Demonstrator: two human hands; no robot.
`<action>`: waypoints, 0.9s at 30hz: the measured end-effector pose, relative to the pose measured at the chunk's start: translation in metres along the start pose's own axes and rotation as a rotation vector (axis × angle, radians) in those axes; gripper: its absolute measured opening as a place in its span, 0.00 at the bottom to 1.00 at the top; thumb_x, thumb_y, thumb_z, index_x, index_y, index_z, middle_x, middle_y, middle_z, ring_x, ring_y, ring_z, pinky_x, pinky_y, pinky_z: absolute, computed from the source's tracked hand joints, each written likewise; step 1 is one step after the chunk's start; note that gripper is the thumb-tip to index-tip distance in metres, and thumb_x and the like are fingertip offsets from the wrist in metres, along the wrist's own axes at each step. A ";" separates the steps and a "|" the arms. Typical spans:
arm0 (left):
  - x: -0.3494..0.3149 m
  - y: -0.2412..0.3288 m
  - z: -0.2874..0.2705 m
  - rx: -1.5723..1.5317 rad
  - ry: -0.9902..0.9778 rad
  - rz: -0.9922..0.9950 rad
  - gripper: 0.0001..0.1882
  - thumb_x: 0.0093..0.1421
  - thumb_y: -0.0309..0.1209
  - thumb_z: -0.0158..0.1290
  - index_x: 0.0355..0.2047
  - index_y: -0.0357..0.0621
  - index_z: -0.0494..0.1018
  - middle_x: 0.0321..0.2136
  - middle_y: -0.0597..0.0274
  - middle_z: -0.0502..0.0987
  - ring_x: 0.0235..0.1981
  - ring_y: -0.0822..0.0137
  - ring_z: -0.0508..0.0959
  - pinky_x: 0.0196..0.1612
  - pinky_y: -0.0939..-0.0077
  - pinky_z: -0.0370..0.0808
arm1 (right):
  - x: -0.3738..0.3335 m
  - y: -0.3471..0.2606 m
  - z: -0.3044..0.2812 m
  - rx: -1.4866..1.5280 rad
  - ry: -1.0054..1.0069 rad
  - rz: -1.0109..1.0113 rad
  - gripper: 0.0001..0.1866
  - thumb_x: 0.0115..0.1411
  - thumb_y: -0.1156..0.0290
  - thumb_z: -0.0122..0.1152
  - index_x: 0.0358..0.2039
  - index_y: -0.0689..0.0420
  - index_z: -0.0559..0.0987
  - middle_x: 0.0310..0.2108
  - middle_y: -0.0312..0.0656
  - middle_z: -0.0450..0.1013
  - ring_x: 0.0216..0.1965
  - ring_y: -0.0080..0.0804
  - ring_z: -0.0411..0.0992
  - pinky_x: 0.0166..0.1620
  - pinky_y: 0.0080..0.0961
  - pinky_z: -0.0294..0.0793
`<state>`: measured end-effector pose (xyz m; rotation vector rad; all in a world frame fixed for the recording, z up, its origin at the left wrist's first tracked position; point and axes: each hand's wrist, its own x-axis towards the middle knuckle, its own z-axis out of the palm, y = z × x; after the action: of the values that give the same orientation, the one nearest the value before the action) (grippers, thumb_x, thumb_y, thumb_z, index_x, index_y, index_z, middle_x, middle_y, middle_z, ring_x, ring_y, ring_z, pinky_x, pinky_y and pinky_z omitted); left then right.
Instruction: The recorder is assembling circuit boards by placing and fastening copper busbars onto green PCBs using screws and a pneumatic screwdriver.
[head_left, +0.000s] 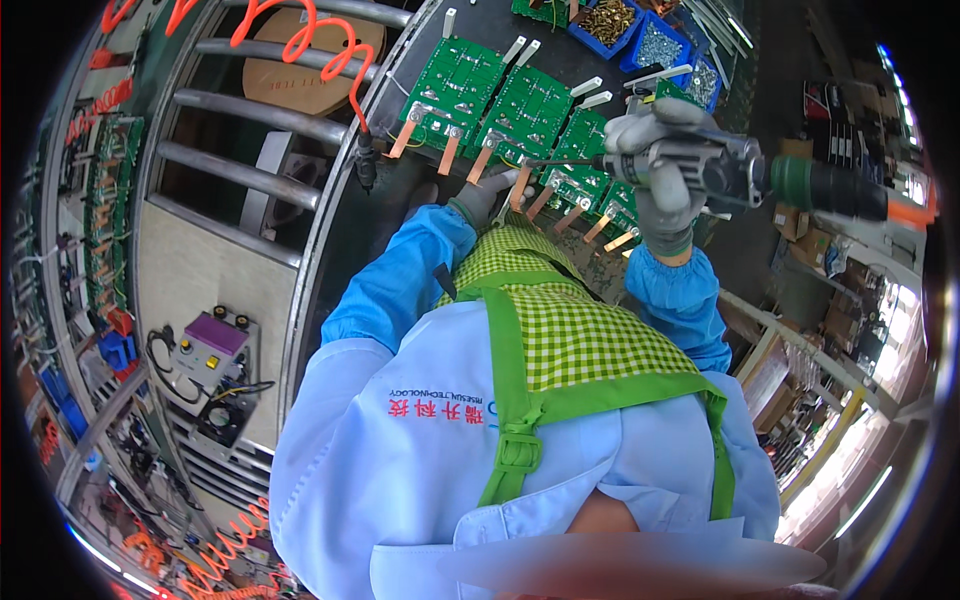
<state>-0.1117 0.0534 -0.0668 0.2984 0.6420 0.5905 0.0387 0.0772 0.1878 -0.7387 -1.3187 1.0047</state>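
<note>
My gloved right hand (662,170) is wrapped around a power screwdriver (715,168), grey with a green collar. It lies roughly level, its thin bit pointing left toward a copper strip (520,188) at the near edge of the green circuit boards (528,112). My gloved left hand (488,192) is at that same strip, fingers drawn together against it; part of the hand is hidden by the sleeve and apron. Several boards stand in a row on the dark work surface (550,45), with copper strips along the near edge and white posts at the far corners.
Blue bins (655,48) of small metal fasteners stand at the far right. A hanging black tool tip (366,165) on an orange coiled hose (340,60) is left of the boards. Metal rollers (240,180) and a control box (212,350) lie further left.
</note>
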 end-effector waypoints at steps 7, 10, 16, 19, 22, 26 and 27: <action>-0.009 -0.005 0.010 -0.261 0.077 0.026 0.18 0.63 0.38 0.43 0.47 0.36 0.67 0.39 0.55 0.73 0.31 0.69 0.74 0.30 0.77 0.74 | 0.007 0.001 -0.004 -0.031 -0.033 0.007 0.23 0.52 0.76 0.57 0.49 0.65 0.64 0.30 0.44 0.74 0.32 0.31 0.72 0.35 0.27 0.74; -0.001 -0.011 -0.007 -0.176 -0.079 0.023 0.18 0.63 0.39 0.43 0.47 0.37 0.67 0.40 0.56 0.73 0.29 0.70 0.73 0.29 0.77 0.75 | 0.008 0.003 -0.005 0.057 -0.092 -0.027 0.24 0.52 0.80 0.58 0.50 0.63 0.63 0.31 0.42 0.74 0.31 0.24 0.72 0.29 0.17 0.73; -0.004 -0.009 0.006 -0.100 0.019 0.076 0.20 0.62 0.41 0.44 0.45 0.36 0.67 0.26 0.64 0.71 0.25 0.75 0.72 0.27 0.80 0.72 | 0.009 0.008 -0.007 0.091 -0.149 -0.043 0.25 0.53 0.76 0.60 0.50 0.64 0.63 0.33 0.45 0.73 0.29 0.23 0.71 0.30 0.17 0.72; -0.004 -0.012 0.001 -0.148 -0.009 0.044 0.20 0.62 0.42 0.45 0.44 0.36 0.67 0.24 0.65 0.71 0.24 0.75 0.72 0.27 0.80 0.72 | 0.008 0.012 -0.008 0.134 -0.150 -0.039 0.25 0.54 0.74 0.58 0.51 0.65 0.62 0.35 0.47 0.73 0.31 0.26 0.72 0.30 0.18 0.73; -0.004 -0.010 0.005 -0.100 0.024 0.052 0.20 0.62 0.43 0.45 0.43 0.36 0.68 0.25 0.65 0.71 0.25 0.75 0.72 0.26 0.81 0.72 | 0.009 0.014 -0.010 0.176 -0.135 -0.021 0.23 0.55 0.75 0.58 0.50 0.64 0.63 0.35 0.47 0.73 0.31 0.28 0.72 0.31 0.19 0.73; -0.005 -0.010 0.008 -0.132 -0.023 0.045 0.19 0.62 0.43 0.45 0.42 0.37 0.68 0.26 0.65 0.72 0.25 0.76 0.72 0.26 0.81 0.72 | 0.010 0.010 -0.009 -0.032 -0.070 -0.037 0.20 0.54 0.73 0.54 0.46 0.64 0.65 0.30 0.48 0.73 0.30 0.34 0.73 0.35 0.29 0.76; -0.010 -0.009 0.011 -0.168 -0.018 0.042 0.19 0.62 0.43 0.45 0.42 0.38 0.68 0.26 0.65 0.72 0.25 0.76 0.72 0.26 0.81 0.72 | 0.009 0.011 -0.010 -0.034 -0.075 -0.035 0.20 0.54 0.73 0.54 0.46 0.64 0.65 0.30 0.48 0.73 0.30 0.34 0.73 0.35 0.29 0.76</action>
<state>-0.1074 0.0393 -0.0579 0.1599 0.5659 0.6772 0.0463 0.0914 0.1803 -0.7071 -1.4114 0.9927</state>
